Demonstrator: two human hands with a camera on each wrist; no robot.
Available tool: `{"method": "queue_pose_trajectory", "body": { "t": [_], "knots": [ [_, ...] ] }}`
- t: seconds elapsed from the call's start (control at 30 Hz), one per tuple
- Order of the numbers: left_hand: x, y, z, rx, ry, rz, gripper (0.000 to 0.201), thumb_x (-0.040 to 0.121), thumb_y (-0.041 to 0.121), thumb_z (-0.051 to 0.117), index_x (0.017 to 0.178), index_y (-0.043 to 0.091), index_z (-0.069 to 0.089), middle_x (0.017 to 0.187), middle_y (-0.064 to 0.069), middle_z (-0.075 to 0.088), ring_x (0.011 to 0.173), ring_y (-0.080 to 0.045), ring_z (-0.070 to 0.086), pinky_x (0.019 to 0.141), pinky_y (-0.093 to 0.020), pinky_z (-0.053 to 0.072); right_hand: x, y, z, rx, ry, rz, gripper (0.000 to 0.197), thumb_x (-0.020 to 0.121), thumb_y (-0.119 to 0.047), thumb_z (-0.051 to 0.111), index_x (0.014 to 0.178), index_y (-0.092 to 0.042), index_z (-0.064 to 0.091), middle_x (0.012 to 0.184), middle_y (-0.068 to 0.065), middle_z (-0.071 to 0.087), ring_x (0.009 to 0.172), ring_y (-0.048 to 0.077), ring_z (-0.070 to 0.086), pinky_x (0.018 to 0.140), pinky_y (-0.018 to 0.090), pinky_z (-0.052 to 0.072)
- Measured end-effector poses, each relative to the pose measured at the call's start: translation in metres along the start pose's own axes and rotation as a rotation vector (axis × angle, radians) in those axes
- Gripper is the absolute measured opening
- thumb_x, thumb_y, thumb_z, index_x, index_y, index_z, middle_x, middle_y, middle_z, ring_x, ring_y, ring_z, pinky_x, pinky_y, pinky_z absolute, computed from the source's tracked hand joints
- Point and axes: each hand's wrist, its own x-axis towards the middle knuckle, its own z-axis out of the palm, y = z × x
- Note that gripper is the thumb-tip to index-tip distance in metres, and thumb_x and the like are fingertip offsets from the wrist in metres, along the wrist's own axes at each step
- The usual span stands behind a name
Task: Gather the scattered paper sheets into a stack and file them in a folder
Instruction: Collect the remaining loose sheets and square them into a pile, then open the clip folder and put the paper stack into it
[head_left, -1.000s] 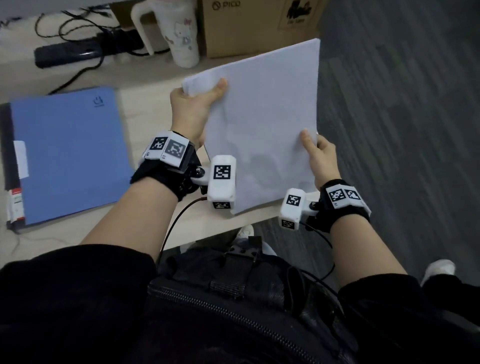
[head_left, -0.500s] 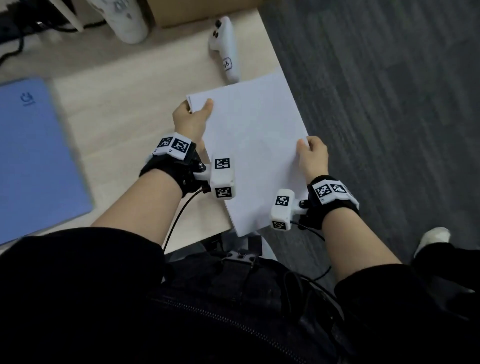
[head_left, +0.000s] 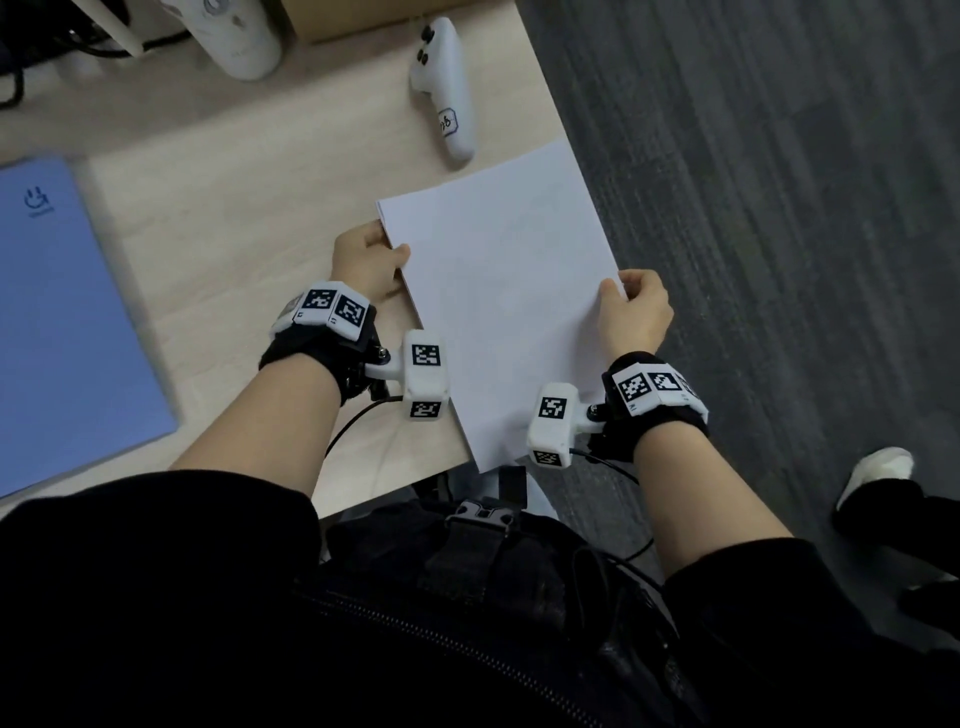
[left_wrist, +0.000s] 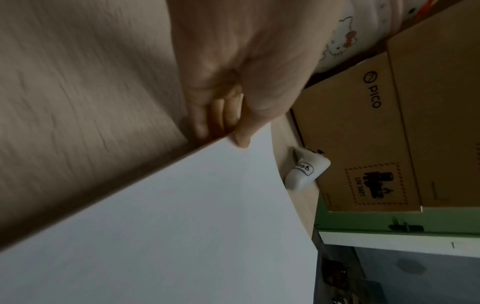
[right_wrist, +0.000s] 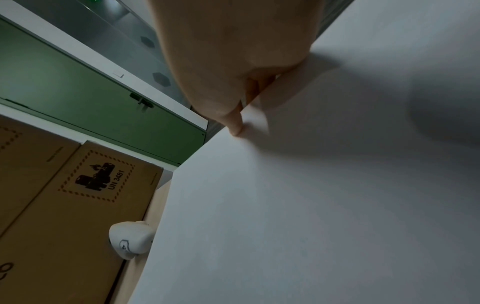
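A stack of white paper sheets (head_left: 511, 291) lies low over the desk's right front corner, its near end past the desk edge. My left hand (head_left: 371, 260) grips its left edge, thumb on top and fingers under (left_wrist: 242, 131). My right hand (head_left: 631, 312) pinches the right edge, thumb on the top sheet (right_wrist: 235, 127). The paper stack (left_wrist: 166, 226) fills much of both wrist views (right_wrist: 311, 205). A closed blue folder (head_left: 67, 332) lies flat at the desk's left.
A white controller (head_left: 444, 85) lies on the wooden desk (head_left: 234, 208) just beyond the paper. A white tumbler (head_left: 236, 34), a cardboard box (left_wrist: 363, 133) and cables stand at the back. Grey carpet (head_left: 779, 208) lies to the right; my shoe (head_left: 878, 470) is lower right.
Both hands brought the paper stack down from a raised tilt to lie low over the desk corner. My left hand slid down the left edge. The head view shifted right.
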Motion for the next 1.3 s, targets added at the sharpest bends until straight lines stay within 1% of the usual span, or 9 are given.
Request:
{"method": "queue_pose_trajectory", "body": {
  "t": [0.07, 0.1, 0.27, 0.4, 0.8, 0.93, 1.07, 1.2, 1.3],
  "knots": [
    [0.003, -0.008, -0.004, 0.016, 0.07, -0.018, 0.014, 0.087, -0.001, 0.058, 0.084, 0.011, 0.066, 0.1, -0.013, 0.068, 0.096, -0.028, 0.067, 0.085, -0.042, 0.056, 0.0, 0.001, 0.0, -0.024, 0.012, 0.001, 0.024, 0.087, -0.016, 0.055, 0.108, -0.009, 0.063, 0.113, 0.008, 0.063, 0.103, 0.023, 0.058, 0.079, 0.024, 0.038],
    [0.003, -0.012, -0.005, 0.008, 0.096, -0.022, 0.013, 0.085, 0.001, 0.061, 0.082, 0.012, 0.067, 0.098, -0.013, 0.069, 0.095, -0.027, 0.068, 0.083, -0.041, 0.057, 0.0, 0.001, 0.0, -0.039, 0.018, -0.005, 0.023, 0.087, -0.016, 0.055, 0.108, -0.009, 0.063, 0.115, 0.009, 0.06, 0.103, 0.023, 0.058, 0.08, 0.024, 0.038],
    [0.008, -0.018, -0.002, -0.058, 0.124, -0.017, 0.01, 0.083, 0.003, 0.066, 0.08, 0.011, 0.068, 0.094, -0.014, 0.072, 0.086, -0.023, 0.071, 0.079, -0.038, 0.059, 0.001, 0.003, -0.003, -0.043, 0.048, -0.023, 0.027, 0.086, -0.013, 0.057, 0.11, -0.012, 0.069, 0.117, 0.007, 0.061, 0.107, 0.022, 0.058, 0.082, 0.018, 0.035],
    [0.009, -0.018, -0.001, -0.098, 0.13, -0.023, 0.005, 0.084, 0.001, 0.066, 0.088, 0.003, 0.068, 0.091, -0.015, 0.07, 0.085, -0.025, 0.071, 0.079, -0.037, 0.058, 0.005, 0.004, -0.003, -0.019, 0.051, -0.044, 0.023, 0.086, -0.01, 0.059, 0.105, -0.007, 0.072, 0.113, 0.012, 0.064, 0.102, 0.024, 0.06, 0.073, 0.009, 0.03],
    [0.01, -0.016, -0.003, -0.076, 0.131, -0.06, 0.007, 0.083, 0.002, 0.068, 0.078, 0.007, 0.065, 0.096, -0.019, 0.07, 0.086, -0.029, 0.071, 0.078, -0.043, 0.059, 0.01, 0.005, 0.001, -0.002, 0.056, -0.067, 0.024, 0.087, -0.008, 0.061, 0.109, -0.008, 0.071, 0.114, 0.012, 0.065, 0.105, 0.024, 0.062, 0.088, 0.018, 0.04],
    [0.008, -0.014, -0.002, -0.066, 0.144, -0.048, 0.015, 0.084, 0.001, 0.066, 0.073, 0.009, 0.061, 0.094, -0.016, 0.068, 0.085, -0.028, 0.069, 0.078, -0.038, 0.058, 0.011, 0.003, 0.002, 0.012, 0.053, -0.07, 0.022, 0.087, -0.006, 0.061, 0.106, -0.007, 0.072, 0.112, 0.014, 0.065, 0.104, 0.026, 0.062, 0.084, 0.015, 0.04],
    [0.007, -0.017, -0.003, -0.054, 0.156, -0.034, 0.008, 0.083, 0.004, 0.068, 0.078, 0.009, 0.063, 0.091, -0.013, 0.068, 0.086, -0.026, 0.07, 0.079, -0.038, 0.058, 0.01, 0.002, 0.0, 0.012, 0.051, -0.067, 0.023, 0.088, -0.006, 0.059, 0.106, -0.006, 0.072, 0.11, 0.015, 0.065, 0.101, 0.026, 0.062, 0.077, 0.009, 0.035],
    [0.001, -0.017, -0.005, -0.029, 0.183, -0.026, 0.009, 0.082, 0.008, 0.071, 0.09, 0.007, 0.066, 0.091, -0.008, 0.065, 0.085, -0.021, 0.066, 0.075, -0.033, 0.059, 0.0, -0.005, -0.001, 0.021, 0.058, -0.089, 0.023, 0.088, -0.006, 0.053, 0.099, 0.005, 0.069, 0.102, 0.026, 0.065, 0.099, 0.037, 0.06, 0.077, 0.023, 0.042],
    [-0.006, -0.015, -0.013, 0.006, 0.15, -0.025, 0.009, 0.079, 0.009, 0.072, 0.087, 0.01, 0.068, 0.087, -0.007, 0.066, 0.084, -0.022, 0.066, 0.074, -0.034, 0.059, -0.009, -0.014, 0.0, 0.019, 0.063, -0.086, 0.031, 0.09, -0.012, 0.054, 0.119, -0.004, 0.064, 0.121, 0.014, 0.063, 0.113, 0.026, 0.058, 0.095, 0.027, 0.043]
  ]
}}
